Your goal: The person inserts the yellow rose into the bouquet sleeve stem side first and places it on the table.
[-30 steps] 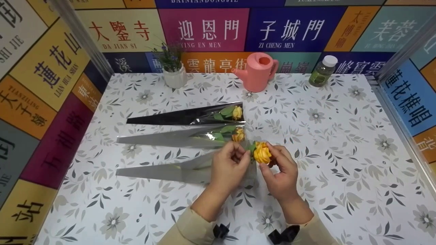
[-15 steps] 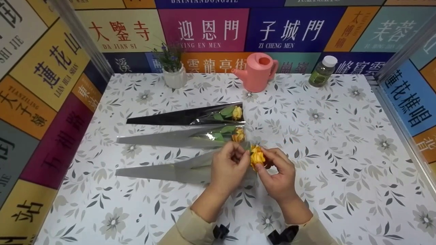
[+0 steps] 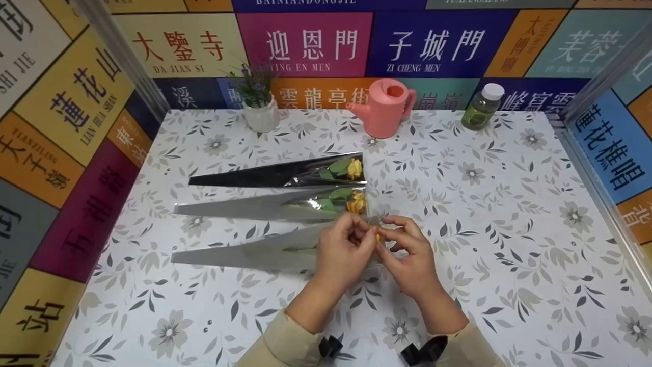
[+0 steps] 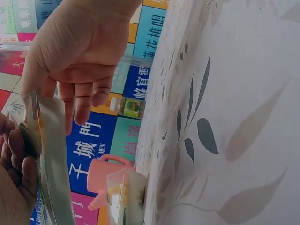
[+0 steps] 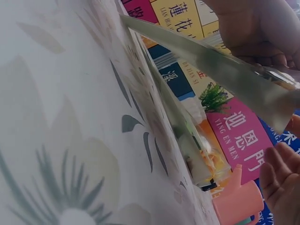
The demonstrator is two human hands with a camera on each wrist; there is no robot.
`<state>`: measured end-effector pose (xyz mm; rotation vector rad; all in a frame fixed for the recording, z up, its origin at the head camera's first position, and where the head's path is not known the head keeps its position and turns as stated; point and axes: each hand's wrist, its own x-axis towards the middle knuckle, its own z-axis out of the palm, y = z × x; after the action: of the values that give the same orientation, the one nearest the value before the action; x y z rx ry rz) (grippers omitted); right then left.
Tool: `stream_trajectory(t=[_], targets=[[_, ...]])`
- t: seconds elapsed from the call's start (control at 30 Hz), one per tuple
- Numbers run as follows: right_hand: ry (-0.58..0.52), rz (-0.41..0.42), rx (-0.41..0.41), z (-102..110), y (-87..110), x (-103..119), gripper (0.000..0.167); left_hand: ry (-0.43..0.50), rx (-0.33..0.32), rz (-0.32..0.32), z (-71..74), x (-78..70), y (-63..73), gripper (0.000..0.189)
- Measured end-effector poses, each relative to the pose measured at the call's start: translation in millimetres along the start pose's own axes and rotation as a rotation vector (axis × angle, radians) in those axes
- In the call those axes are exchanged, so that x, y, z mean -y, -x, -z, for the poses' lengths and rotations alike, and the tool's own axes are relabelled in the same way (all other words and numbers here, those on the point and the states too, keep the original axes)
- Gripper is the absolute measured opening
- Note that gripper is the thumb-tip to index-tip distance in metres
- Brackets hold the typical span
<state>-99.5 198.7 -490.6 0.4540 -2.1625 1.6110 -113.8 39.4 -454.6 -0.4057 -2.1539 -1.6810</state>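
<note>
A grey, see-through flower sleeve [image 3: 239,252] holds a yellow rose [image 3: 378,237], of which only a sliver of petals shows between the hands in the head view. My left hand [image 3: 342,252] pinches the wide end of this sleeve [image 4: 56,154] with thumb and curled fingers. At the same opening, my right hand [image 3: 411,257] pinches the rose head with thumb and forefinger, its other fingers looser. The right wrist view shows the sleeve [image 5: 206,58] raised and slanting, its narrow tip near the table. Hands hide most of the bloom.
Two more wrapped yellow roses lie just beyond, one in a grey sleeve [image 3: 244,204] and one in a black sleeve [image 3: 249,173]. Along the back stand a potted plant [image 3: 262,114], a pink watering can [image 3: 383,114] and a white-capped bottle [image 3: 479,112]. Printed panels wall the table.
The yellow rose has moved left into the sleeve's opening, and its bloom is now mostly hidden. My right hand has come left with it, close against my left hand, which stays in place.
</note>
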Motion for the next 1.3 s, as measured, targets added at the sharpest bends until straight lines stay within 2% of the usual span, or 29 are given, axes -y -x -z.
stream_trajectory(t=[0.2,0.4,0.5,0.63,0.7,0.83,0.9,1.0,1.07,1.17,1.3], targets=[[-0.073,-0.212,0.082,0,-1.2,-3,0.022,-0.045,0.063,0.086,-0.8,-0.1,0.5,0.014],[-0.036,-0.379,0.101,1,-3.3,-12,0.018,-0.111,0.103,0.140,3.9,2.3,-2.5,0.014],[-0.010,-0.497,0.100,1,-4.5,-14,0.016,-0.121,0.115,0.185,13.1,5.1,-7.0,0.014],[-0.006,-0.622,0.096,2,-5.8,-14,0.028,-0.197,0.145,0.282,35.5,10.3,-14.2,0.017],[-0.003,-0.629,0.111,2,-5.8,-16,0.027,-0.269,0.187,0.328,50.8,14.6,-15.7,0.023],[0.009,-0.546,0.160,3,-5.3,-22,0.011,-0.436,0.319,0.422,82.3,24.3,-11.7,0.043],[0.020,-0.503,0.175,3,-5.3,-24,0.005,-0.502,0.365,0.439,95.6,28.9,-5.9,0.051],[0.035,-0.481,0.179,2,-6.0,-24,0.009,-0.565,0.408,0.458,110.8,33.6,4.5,0.058],[0.038,-0.474,0.172,1,-5.9,-23,0.011,-0.595,0.439,0.468,117.4,35.5,10.7,0.064],[0.017,-0.492,0.163,0,-5.4,-23,0.012,-0.627,0.526,0.501,123.6,37.6,17.0,0.079],[-0.083,-0.590,0.152,-2,-4.4,-24,0.011,-0.649,0.634,0.521,128.0,40.2,20.8,0.093]])
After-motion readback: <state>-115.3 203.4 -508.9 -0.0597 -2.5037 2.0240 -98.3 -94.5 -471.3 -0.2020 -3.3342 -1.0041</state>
